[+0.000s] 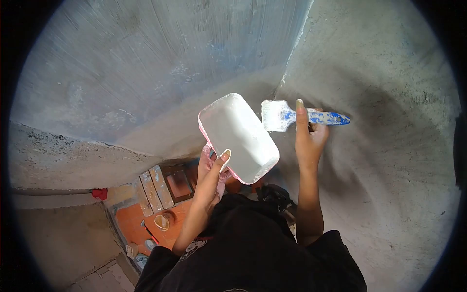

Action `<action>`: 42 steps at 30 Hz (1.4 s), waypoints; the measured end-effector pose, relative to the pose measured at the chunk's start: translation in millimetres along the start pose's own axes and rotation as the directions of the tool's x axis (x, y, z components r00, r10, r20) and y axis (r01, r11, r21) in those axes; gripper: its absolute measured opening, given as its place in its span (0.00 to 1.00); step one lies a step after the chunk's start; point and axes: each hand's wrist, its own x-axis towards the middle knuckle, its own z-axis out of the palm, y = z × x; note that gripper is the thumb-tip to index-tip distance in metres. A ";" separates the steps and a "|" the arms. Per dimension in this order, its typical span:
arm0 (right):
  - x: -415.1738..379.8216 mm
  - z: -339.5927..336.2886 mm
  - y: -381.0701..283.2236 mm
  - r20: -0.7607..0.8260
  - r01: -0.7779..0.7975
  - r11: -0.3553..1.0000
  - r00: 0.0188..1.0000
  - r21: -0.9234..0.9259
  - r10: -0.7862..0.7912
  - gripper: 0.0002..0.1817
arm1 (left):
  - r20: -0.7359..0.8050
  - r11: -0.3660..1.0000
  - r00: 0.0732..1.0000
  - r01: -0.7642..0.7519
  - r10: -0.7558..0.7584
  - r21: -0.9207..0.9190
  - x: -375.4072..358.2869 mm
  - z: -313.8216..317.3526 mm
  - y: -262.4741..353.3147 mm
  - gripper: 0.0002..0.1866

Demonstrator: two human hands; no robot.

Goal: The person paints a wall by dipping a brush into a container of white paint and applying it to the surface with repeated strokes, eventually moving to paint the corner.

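Observation:
My left hand (214, 168) grips a rectangular paint container (238, 131) by its lower left edge, with the thumb over the rim. White paint coats the inside of the container, and pink shows along its outer edge. Paint is smeared on the fingers of this hand. To the right, my right hand (310, 131) holds a paintbrush (331, 118) by its blue, paint-spotted handle. The brush's white-coated bristles point left, right by the container's upper right rim.
A bluish-grey wall (146, 58) meets a grey wall (389, 170) at a corner ahead. Below left, a paint-spotted wooden stool (155, 190), a small bucket (163, 222) and a red-handled tool (150, 233) are on the orange floor (182, 214).

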 end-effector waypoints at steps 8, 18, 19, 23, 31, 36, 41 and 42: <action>-20.4 -6.0 30.0 -0.142 -0.531 0.735 0.762 0.421 0.632 0.12 | -0.007 1.000 1.000 -0.003 0.003 -0.019 -2.7 -7.7 -1.0 0.30; 20.5 35.3 39.7 -0.182 -0.384 0.846 0.863 0.370 0.471 0.19 | -0.042 1.000 0.999 -0.014 0.014 -0.001 1.3 -41.4 8.4 0.28; 34.5 46.1 29.3 -0.190 -0.324 0.869 0.890 0.375 0.414 0.19 | -0.055 1.000 0.998 -0.013 0.013 0.017 2.1 -44.7 11.5 0.28; 83.0 88.3 16.3 -0.268 -0.124 0.882 0.925 0.454 0.268 0.19 | 0.003 1.000 1.000 -0.031 0.031 0.003 6.7 -59.6 28.3 0.26; 53.9 140.4 131.5 -0.375 -0.161 0.853 0.846 0.496 0.378 0.18 | -0.087 0.998 0.996 -0.017 0.022 0.052 11.6 -94.6 60.0 0.26; 7.6 139.4 222.7 -0.497 -0.280 0.917 0.775 0.282 0.390 0.11 | -0.054 0.995 0.998 0.035 -0.031 0.091 21.7 -120.7 71.0 0.25; 75.9 134.3 149.5 -0.570 -0.214 0.977 0.803 -0.003 0.174 0.10 | 0.048 0.992 0.994 0.097 -0.101 0.075 33.6 -140.7 78.2 0.26; 95.6 133.2 102.6 -0.552 -0.161 0.986 0.826 -0.040 0.113 0.09 | 0.076 0.993 0.991 0.109 -0.113 0.055 35.9 -143.4 78.7 0.27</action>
